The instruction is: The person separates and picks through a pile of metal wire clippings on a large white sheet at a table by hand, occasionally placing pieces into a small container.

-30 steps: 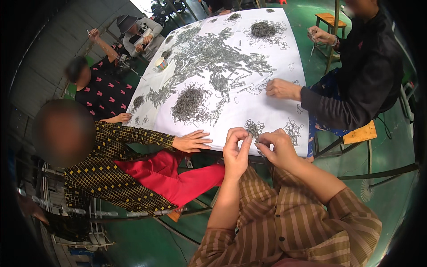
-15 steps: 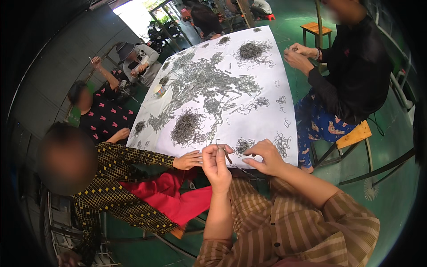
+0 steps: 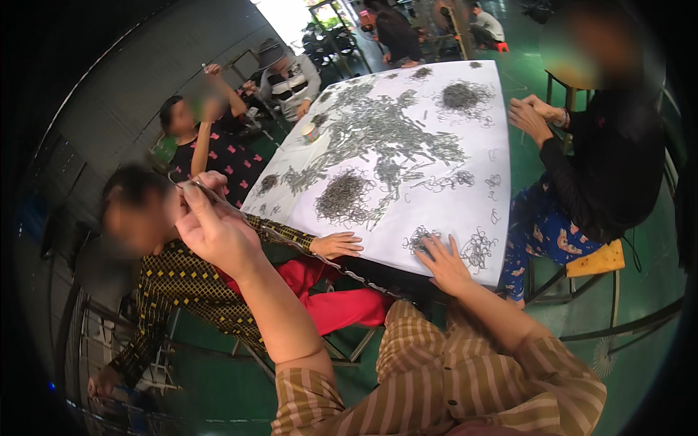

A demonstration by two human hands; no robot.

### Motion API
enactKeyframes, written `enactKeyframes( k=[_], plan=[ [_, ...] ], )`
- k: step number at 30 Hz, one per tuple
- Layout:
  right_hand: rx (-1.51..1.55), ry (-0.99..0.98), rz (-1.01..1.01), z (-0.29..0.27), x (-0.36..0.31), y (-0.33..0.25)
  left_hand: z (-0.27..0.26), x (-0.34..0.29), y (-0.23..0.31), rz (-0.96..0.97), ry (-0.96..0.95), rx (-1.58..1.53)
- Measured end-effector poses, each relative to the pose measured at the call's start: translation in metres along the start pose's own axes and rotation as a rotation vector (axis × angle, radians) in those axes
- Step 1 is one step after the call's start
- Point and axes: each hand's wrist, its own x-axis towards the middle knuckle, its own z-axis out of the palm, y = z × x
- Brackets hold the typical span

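Note:
My left hand is raised at the left, its fingers pinched together on a long, thin twisted strand. The strand slants down to the right, past the table's near edge toward my lap. A thin curved wire end shows beside the fingertips; I cannot tell whether it belongs to the strand. My right hand lies at the table's near edge, fingers spread. Its fingertips touch or hover by a small pile of dark wire hooks. Another loose pile of hooks lies just to its right.
A white-covered table bears a large dark hook pile, many scattered strips and a small cup. A co-worker's hand rests on the edge at left. Another person sits at the right; others sit beyond.
My left hand has moved up and left from the table edge, with the strand now stretched out. My right hand has opened and lowered onto the table. The view has shifted.

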Motion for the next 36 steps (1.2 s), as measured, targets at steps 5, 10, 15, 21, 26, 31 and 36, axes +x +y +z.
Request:
enactKeyframes(
  k=[5, 10, 15, 21, 26, 31, 36],
  plan=[
    [-0.116, 0.133, 0.024, 0.021, 0.002, 0.0, -0.023, 0.048, 0.039, 0.168, 0.121, 0.089],
    [-0.049, 0.063, 0.047, 0.01, -0.004, -0.007, -0.059, 0.073, 0.099, 0.314, 0.142, 0.302],
    [-0.031, 0.077, 0.04, 0.006, -0.006, -0.017, -0.103, 0.08, 0.154, 0.377, 0.177, 0.525],
    [-0.033, 0.065, 0.03, 0.014, -0.003, -0.009, -0.151, 0.065, 0.216, 0.378, 0.272, 0.802],
    [-0.034, 0.075, 0.036, 0.02, -0.001, -0.005, -0.191, 0.056, 0.269, 0.388, 0.391, 1.034],
    [-0.066, 0.079, 0.045, 0.023, -0.003, -0.005, -0.243, 0.048, 0.321, 0.364, 0.528, 1.292],
    [-0.088, 0.06, 0.054, 0.029, -0.002, 0.0, -0.292, 0.05, 0.377, 0.364, 0.633, 1.322]
  ],
)
